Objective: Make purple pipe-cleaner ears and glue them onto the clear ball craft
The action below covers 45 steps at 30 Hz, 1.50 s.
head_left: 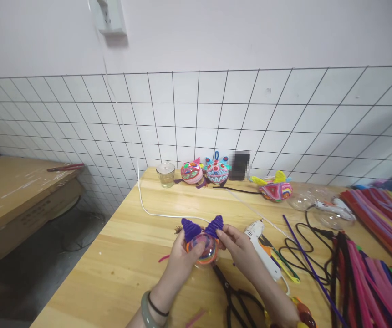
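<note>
Left hand (181, 262): closed around clear plastic ball with coloured coils inside (205, 249).
Right hand (239, 248): purple pipe-cleaner ear (215, 225) pinched.
Ball: held above pale wooden table (124, 255), near front edge.
Black scissors (231, 291): just beside.

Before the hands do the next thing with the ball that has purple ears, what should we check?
1. Both hands on the ball: left hand cups it, right hand pinches it. Ok.
2. Both purple ears stand upright on top. Ok.
3. Ears stuck firmly: cannot tell.
4. Glue gun lies close beside the right hand; whether it is hot: cannot tell.
5. Scissors lie right under the hands on the table. Not ok.
</note>
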Each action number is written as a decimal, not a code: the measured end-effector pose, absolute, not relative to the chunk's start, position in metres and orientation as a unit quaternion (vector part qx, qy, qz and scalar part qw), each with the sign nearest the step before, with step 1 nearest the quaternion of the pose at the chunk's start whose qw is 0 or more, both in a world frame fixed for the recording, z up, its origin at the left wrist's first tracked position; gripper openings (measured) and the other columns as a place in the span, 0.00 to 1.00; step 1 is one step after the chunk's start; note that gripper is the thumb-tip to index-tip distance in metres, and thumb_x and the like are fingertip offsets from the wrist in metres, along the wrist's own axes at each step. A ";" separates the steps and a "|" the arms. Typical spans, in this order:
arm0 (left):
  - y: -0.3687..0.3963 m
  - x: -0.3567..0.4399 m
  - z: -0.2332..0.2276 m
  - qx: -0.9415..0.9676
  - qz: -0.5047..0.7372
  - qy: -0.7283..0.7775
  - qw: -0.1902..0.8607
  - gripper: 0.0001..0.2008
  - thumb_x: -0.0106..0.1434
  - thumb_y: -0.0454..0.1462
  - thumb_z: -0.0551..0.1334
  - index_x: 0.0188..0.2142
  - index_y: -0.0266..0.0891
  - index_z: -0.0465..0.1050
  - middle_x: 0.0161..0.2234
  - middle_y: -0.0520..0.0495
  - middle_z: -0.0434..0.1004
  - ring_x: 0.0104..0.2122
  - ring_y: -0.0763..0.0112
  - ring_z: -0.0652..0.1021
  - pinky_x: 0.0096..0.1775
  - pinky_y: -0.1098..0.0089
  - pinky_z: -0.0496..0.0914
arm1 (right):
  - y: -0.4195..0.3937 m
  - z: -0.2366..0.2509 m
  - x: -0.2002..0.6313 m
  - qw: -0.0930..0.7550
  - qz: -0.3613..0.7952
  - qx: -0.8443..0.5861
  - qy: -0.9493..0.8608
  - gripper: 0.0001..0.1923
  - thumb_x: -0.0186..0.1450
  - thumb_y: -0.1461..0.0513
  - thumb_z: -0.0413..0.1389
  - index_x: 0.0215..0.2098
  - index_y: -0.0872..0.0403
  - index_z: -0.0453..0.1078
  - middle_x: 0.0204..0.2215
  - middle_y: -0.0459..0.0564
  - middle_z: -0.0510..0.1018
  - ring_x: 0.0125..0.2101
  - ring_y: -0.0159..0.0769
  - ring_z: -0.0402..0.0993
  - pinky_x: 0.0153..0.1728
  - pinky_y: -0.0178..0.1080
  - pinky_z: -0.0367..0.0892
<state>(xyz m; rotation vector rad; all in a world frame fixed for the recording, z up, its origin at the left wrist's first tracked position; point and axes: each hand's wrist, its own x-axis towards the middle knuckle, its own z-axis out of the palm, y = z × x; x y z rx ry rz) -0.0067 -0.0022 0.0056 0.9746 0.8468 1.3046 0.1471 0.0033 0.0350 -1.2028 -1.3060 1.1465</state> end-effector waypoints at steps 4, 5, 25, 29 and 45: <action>-0.002 -0.007 0.007 0.427 0.562 0.367 0.606 0.19 0.50 0.41 0.69 0.41 0.36 0.72 0.39 0.43 0.80 0.39 0.62 0.78 0.42 0.67 0.71 | 0.003 0.033 0.148 0.486 0.472 -0.491 -0.547 0.16 0.58 0.50 0.57 0.23 0.53 0.70 0.18 0.43 0.69 0.22 0.34 0.66 0.26 0.35 0.65; -0.002 -0.007 0.007 0.428 0.563 0.367 0.604 0.19 0.50 0.40 0.69 0.41 0.36 0.72 0.39 0.43 0.80 0.39 0.62 0.78 0.42 0.66 0.71 | 0.003 0.032 0.149 0.485 0.471 -0.491 -0.549 0.15 0.58 0.50 0.57 0.24 0.53 0.70 0.18 0.44 0.70 0.23 0.34 0.66 0.26 0.35 0.65; -0.001 -0.007 0.002 0.426 0.560 0.368 0.607 0.18 0.50 0.40 0.69 0.41 0.37 0.72 0.38 0.43 0.80 0.39 0.62 0.78 0.41 0.67 0.71 | 0.006 0.020 0.150 0.479 0.487 -0.478 -0.552 0.15 0.60 0.52 0.56 0.31 0.55 0.73 0.25 0.47 0.76 0.27 0.36 0.71 0.30 0.35 0.67; 0.000 -0.007 0.002 0.430 0.562 0.371 0.601 0.18 0.51 0.40 0.69 0.40 0.36 0.72 0.38 0.43 0.80 0.39 0.62 0.78 0.41 0.67 0.71 | 0.006 0.022 0.149 0.475 0.485 -0.479 -0.556 0.14 0.61 0.52 0.56 0.30 0.55 0.72 0.25 0.48 0.76 0.27 0.36 0.71 0.31 0.36 0.68; 0.001 -0.006 -0.001 0.421 0.570 0.377 0.596 0.19 0.50 0.41 0.69 0.41 0.37 0.72 0.39 0.43 0.80 0.39 0.62 0.78 0.42 0.66 0.72 | 0.019 -0.010 0.165 0.342 0.303 -0.631 -0.627 0.16 0.62 0.55 0.49 0.20 0.53 0.64 0.16 0.44 0.70 0.19 0.35 0.65 0.21 0.34 0.58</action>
